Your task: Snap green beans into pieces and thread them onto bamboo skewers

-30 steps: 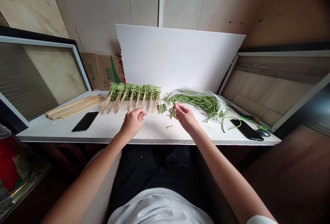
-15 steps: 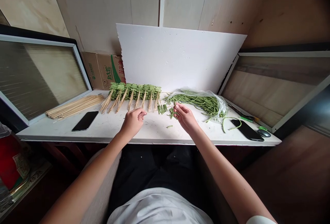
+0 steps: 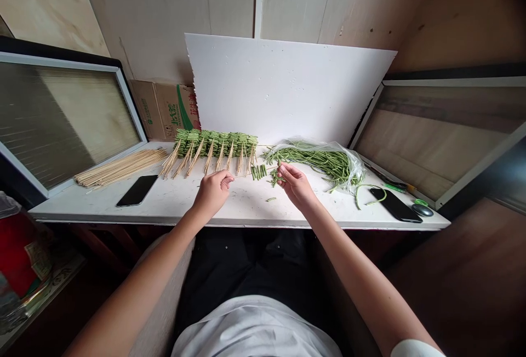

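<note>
The left hand (image 3: pixel 211 195) is pinching a thin bamboo skewer (image 3: pixel 242 177) between thumb and fingertips, its grip pressed together just above the counter (image 3: pixel 82 206). The right hand (image 3: pixel 296 186) is pinching short green bean pieces (image 3: pixel 274 177) in a tight grip, just beside a small cluster of cut beans (image 3: pixel 258 172). Behind them, a row of loaded skewers (image 3: pixel 216 143) is lying with bare sticks pointing toward the person. To the right, long beans (image 3: pixel 316 159) are spilling from a clear plastic bag (image 3: pixel 349 165); to the left, a bundle of bare skewers (image 3: pixel 121 167) is lying beside a phone (image 3: pixel 137 190).
</note>
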{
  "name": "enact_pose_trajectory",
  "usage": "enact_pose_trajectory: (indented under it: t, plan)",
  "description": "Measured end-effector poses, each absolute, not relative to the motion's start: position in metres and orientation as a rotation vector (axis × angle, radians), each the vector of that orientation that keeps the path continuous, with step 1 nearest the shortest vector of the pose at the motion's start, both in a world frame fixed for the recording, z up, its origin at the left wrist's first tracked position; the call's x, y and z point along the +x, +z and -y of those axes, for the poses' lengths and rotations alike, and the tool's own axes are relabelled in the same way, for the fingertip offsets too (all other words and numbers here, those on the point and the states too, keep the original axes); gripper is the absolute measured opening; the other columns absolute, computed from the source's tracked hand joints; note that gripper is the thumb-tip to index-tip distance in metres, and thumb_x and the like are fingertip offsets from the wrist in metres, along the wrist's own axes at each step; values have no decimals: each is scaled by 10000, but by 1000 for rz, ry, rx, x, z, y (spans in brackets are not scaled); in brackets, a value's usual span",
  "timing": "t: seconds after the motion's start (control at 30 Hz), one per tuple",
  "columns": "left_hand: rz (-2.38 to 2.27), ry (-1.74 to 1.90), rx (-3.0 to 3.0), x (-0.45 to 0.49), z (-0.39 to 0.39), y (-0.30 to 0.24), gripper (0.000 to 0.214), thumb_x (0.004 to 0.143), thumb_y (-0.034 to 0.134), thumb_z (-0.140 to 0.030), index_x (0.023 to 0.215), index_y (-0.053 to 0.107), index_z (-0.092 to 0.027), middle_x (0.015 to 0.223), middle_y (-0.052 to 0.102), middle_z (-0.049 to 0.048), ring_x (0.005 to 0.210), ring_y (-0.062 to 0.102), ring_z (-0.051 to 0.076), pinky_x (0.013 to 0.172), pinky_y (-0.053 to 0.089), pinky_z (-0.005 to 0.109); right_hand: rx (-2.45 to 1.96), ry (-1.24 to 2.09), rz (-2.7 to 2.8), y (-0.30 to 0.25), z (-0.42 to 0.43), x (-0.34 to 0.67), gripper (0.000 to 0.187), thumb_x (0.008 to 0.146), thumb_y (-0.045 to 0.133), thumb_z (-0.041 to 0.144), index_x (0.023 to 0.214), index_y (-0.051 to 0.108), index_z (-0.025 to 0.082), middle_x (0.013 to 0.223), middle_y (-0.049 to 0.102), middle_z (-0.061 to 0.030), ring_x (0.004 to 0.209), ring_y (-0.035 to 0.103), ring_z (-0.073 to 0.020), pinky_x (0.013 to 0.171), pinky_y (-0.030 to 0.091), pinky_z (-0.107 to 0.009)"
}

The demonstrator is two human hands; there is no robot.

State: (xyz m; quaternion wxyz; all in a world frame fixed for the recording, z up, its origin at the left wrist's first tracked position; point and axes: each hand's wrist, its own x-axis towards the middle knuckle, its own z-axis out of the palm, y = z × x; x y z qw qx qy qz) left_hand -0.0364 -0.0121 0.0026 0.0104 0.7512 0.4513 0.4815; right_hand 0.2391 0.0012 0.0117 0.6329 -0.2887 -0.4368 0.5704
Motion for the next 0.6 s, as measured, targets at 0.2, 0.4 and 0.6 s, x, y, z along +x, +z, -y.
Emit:
enact_pose_trajectory:
  t: [0.2,0.4,0.6]
  plan:
    - [-1422,1508,2351,-36,12,3,211,913,543,-110,796,696,-195,692,703,14,657,647,185,671,457,283,-672,1307,970,10,-3,240,419,593,1038,370,934,833,239,839,660,9,772,570,-114,630,491,-236]
    - [-1439,1506,2367,-38,12,2,214,891,549,-84,799,707,-196,709,723,22,669,668,195,681,481,290,-696,1248,997,8,-5,240,404,597,1023,381,910,819,229,813,679,0,759,587,-135,625,474,-272]
    - [-1454,1493,2399,-38,14,4,235,869,540,-48,811,713,-195,755,753,34,715,704,207,708,513,296,-713,1194,1048,5,-7,240,369,621,1001,410,878,815,220,796,683,-1,737,573,-141,639,463,-297]
